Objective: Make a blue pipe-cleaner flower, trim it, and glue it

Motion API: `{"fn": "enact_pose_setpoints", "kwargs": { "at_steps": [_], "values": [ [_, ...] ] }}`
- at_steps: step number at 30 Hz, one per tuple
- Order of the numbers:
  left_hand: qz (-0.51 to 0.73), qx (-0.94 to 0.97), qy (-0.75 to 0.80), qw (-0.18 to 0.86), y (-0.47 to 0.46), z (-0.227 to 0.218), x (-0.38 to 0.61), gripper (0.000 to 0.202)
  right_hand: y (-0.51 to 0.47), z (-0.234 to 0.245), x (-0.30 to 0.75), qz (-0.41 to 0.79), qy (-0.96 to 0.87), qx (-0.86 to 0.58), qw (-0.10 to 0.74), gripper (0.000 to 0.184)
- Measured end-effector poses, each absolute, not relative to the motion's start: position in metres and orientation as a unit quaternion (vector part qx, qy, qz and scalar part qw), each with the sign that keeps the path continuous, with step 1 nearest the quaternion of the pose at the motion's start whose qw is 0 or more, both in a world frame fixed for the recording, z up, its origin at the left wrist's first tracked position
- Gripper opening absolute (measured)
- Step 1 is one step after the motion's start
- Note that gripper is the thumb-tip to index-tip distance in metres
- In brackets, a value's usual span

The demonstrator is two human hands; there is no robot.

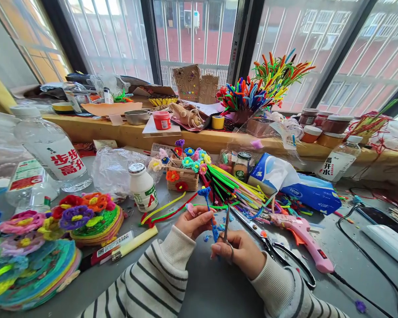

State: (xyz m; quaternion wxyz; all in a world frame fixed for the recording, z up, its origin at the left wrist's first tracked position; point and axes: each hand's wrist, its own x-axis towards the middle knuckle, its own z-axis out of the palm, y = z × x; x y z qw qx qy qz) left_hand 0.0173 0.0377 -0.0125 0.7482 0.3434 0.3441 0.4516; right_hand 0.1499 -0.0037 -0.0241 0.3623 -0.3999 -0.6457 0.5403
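In the head view, my left hand (195, 221) pinches a blue pipe-cleaner flower (204, 192) by its thin stem, between thumb and fingertips. A fuzzy blue length hangs below toward my other hand. My right hand (243, 251) grips small scissors (227, 220), blades pointing up, close beside the blue piece. I cannot tell whether the blades touch it. Behind my hands stands a woven basket (171, 183) filled with colourful pipe-cleaner flowers. Loose blue bits lie on the grey table (205, 282) below.
Large black-handled scissors (287, 258) and a pink glue gun (300, 232) lie right. A pipe-cleaner bundle (235, 187) and tissue pack (313, 192) lie behind. Left are flower-topped round stacks (40, 269), a white bottle (143, 187) and a water bottle (56, 152).
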Motion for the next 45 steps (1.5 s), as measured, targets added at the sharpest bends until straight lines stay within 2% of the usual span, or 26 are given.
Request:
{"fn": "enact_pose_setpoints", "kwargs": {
  "at_steps": [4,10,16,21,28,34,45],
  "values": [
    [0.464,0.338,0.367,0.732,0.038,-0.011,0.016,0.021,-0.002,-0.026,0.152,0.574,-0.626,-0.398,0.348,0.034],
    [0.456,0.345,0.342,0.746,0.035,-0.009,0.018,0.023,-0.001,-0.027,0.154,0.543,-0.611,-0.43,0.383,0.033],
    [0.457,0.356,0.339,0.741,0.035,-0.01,0.019,0.019,0.0,-0.035,0.154,0.543,-0.611,-0.442,0.37,0.049],
    [0.469,0.339,0.347,0.738,0.038,-0.008,0.017,0.02,-0.004,-0.03,0.154,0.433,-0.719,-0.405,0.364,0.059],
    [0.489,0.322,0.337,0.737,0.04,-0.012,0.015,0.02,-0.01,-0.026,0.15,0.295,-0.801,-0.44,0.278,0.074],
    [0.517,0.326,0.313,0.727,0.042,-0.017,0.014,0.021,-0.013,-0.03,0.148,0.271,-0.83,-0.412,0.259,0.069],
    [0.53,0.319,0.324,0.715,0.046,-0.019,0.013,0.027,-0.008,-0.041,0.144,0.256,-0.803,-0.428,0.326,0.058]
  ]
}}
